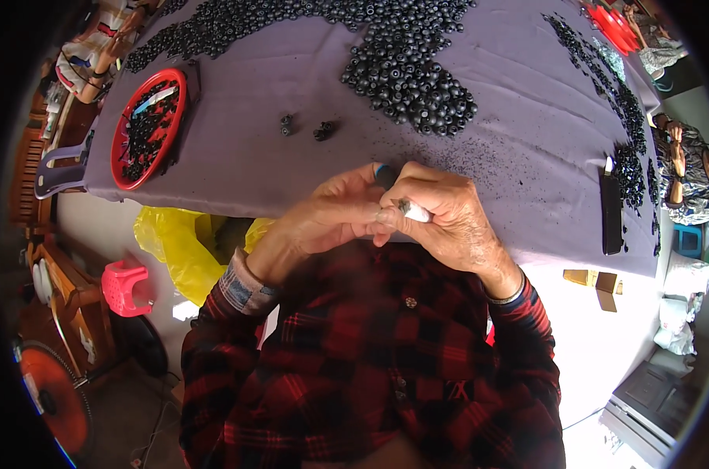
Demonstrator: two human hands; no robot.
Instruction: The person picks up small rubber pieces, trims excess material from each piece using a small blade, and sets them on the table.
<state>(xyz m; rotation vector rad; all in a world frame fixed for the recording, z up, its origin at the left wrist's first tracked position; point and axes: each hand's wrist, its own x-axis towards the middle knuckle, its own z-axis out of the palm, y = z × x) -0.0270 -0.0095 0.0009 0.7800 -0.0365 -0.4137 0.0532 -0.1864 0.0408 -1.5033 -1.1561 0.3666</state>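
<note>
My left hand and my right hand meet over the table's near edge. Between them shows a small round black part, which my left fingers pinch; a blue covering shows at one left fingertip. My right fingers are wrapped round a tool with a white-wrapped handle, whose working end is hidden by the hands. Just beyond lie two small clumps of black parts. Farther off spreads a big pile of round black parts with holes in them.
A red basin of black scraps stands at the table's left. On the right are a long black object and a band of black scraps. A yellow bag hangs below the table edge, near a pink stool. Other people sit around the table.
</note>
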